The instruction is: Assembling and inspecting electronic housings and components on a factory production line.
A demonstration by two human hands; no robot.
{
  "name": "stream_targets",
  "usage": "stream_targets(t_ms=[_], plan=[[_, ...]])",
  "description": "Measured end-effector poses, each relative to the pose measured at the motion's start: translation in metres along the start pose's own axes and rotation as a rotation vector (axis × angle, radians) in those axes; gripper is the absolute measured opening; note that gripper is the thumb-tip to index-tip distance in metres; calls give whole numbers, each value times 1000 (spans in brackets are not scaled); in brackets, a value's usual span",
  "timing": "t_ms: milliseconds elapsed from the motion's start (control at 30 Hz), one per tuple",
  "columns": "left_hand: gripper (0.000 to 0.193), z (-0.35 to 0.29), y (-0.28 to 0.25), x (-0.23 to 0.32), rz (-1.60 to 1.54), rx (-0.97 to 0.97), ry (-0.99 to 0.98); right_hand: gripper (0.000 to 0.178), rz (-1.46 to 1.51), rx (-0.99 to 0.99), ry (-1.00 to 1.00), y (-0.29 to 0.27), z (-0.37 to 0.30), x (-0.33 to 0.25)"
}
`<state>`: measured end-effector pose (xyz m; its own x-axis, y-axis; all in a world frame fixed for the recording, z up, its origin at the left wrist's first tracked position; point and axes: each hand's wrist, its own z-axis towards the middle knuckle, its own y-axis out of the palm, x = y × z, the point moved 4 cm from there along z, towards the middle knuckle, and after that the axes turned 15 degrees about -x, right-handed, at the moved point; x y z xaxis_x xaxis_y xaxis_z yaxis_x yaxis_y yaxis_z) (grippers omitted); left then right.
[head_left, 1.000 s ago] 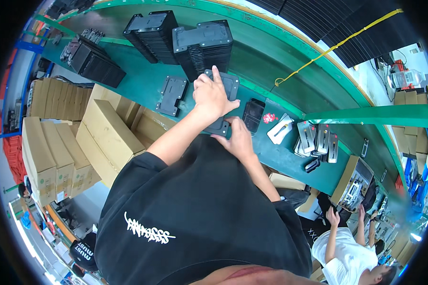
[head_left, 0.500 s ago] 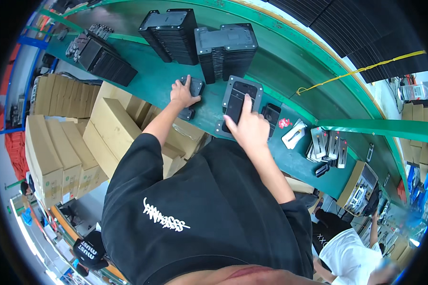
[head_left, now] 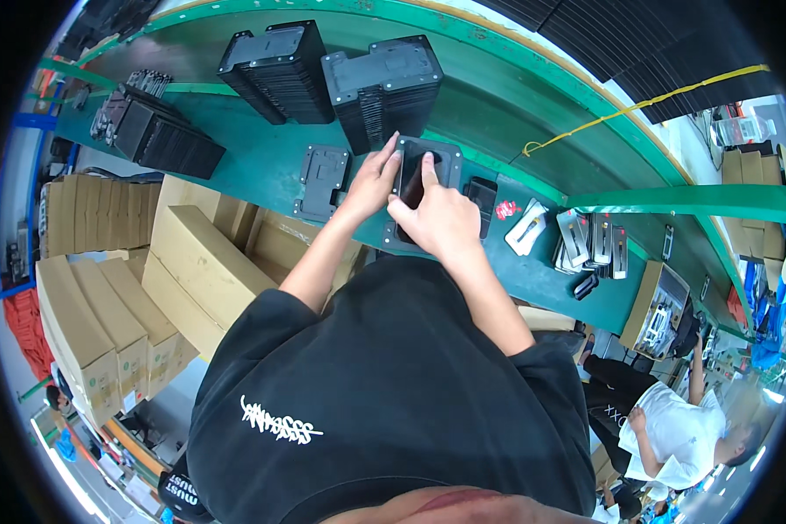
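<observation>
A grey plate-like tray [head_left: 393,234] with corner studs lies on the green bench in front of me, with a glossy black phone-shaped panel [head_left: 446,170] in it. My right hand [head_left: 450,214] rests over that panel, index finger stretched onto its surface and thumb out toward the left edge. My left hand [head_left: 371,185] lies along the tray's left side, its fingers straight and close to the edge. Left of it sits a second grey tray [head_left: 325,175], untouched and without a panel. A dark phone-shaped piece [head_left: 482,194] lies right of the working tray, partly behind my right hand.
Two tall stacks of trays [head_left: 384,74] stand at the back, and a slanted dark stack [head_left: 170,140] at the left. To the right are a white strip-like piece [head_left: 527,227], a red tag [head_left: 506,209] and several packaged parts [head_left: 589,237]. Cardboard boxes [head_left: 87,327] crowd the left; a person [head_left: 677,437] stands at right.
My left hand has left the second tray and moved right to the working tray's left edge. My right index finger remains on the black panel. The whole view has shifted slightly.
</observation>
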<state>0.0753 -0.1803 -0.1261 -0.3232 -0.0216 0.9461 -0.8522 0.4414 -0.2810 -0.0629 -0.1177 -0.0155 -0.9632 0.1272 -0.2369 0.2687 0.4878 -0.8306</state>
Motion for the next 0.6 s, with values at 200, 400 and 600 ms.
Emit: stream_targets(t_ms=[200, 400, 600], plan=[[56, -7, -11, 9, 169, -2, -38, 90, 822, -97, -238, -1, -21, 90], [97, -1, 37, 108, 802, 84, -250, 83, 249, -11, 270, 139, 53, 196], [130, 10, 67, 123, 1235, -101, -526, 79, 101, -64, 366, 147, 54, 191]])
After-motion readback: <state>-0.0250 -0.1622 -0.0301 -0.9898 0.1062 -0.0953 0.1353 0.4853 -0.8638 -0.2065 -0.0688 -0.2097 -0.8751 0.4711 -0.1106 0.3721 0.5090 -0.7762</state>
